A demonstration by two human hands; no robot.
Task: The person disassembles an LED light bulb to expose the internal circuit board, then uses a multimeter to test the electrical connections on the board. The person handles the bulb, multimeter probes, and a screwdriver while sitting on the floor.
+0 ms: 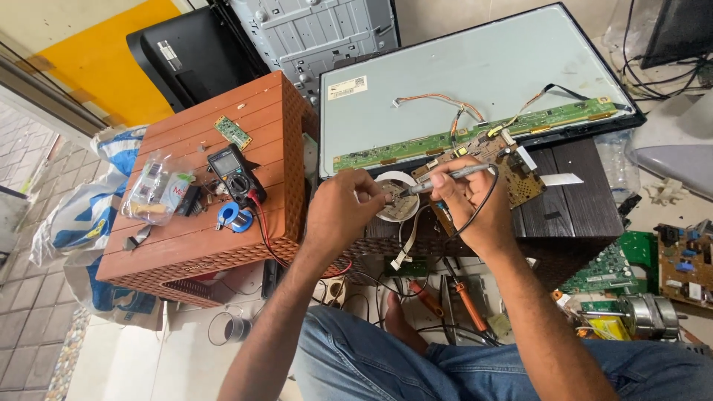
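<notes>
White round tin under soldering iron.
Right hand grips iron; left hand pinches something small, unclear; clear packet lies on brown table.

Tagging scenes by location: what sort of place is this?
Most likely an informal electronics repair spot, set up on the floor. A flat-panel TV lies opened with its circuit boards exposed, the right hand holds a soldering iron, and a multimeter sits on the brown table.

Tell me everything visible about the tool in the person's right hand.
The soldering iron is a slim grey pen-shaped tool lying nearly level, tip pointing left toward the left hand above a white round dish. The right hand grips its middle like a pen. A black cord loops from its rear end down past the wrist.
</notes>
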